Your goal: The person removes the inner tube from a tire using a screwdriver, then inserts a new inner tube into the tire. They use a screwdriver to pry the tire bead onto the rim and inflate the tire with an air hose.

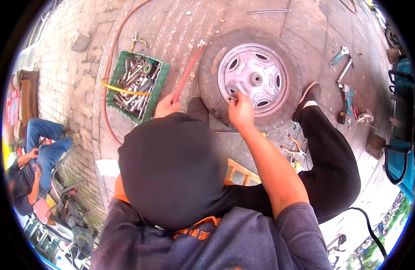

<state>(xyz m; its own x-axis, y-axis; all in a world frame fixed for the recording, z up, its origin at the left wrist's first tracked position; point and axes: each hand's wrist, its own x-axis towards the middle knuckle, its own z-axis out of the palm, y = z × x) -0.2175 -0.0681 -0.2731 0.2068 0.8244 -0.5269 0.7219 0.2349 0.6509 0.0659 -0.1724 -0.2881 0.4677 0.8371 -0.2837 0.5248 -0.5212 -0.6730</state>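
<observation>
Red and long, a tool is resting in the closed left hand. Apart from it, the right hand is pinching a small dark thing, too tiny to name, by a car wheel. It is lying flat on the ground, near a green crate of wrenches.

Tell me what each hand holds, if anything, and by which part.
Left hand: red tool, by its near end. Right hand: apparently a dark piece, part unclear.

A dark-grey, orange-printed T-shirt is worn with black trousers and dark shoes.
</observation>
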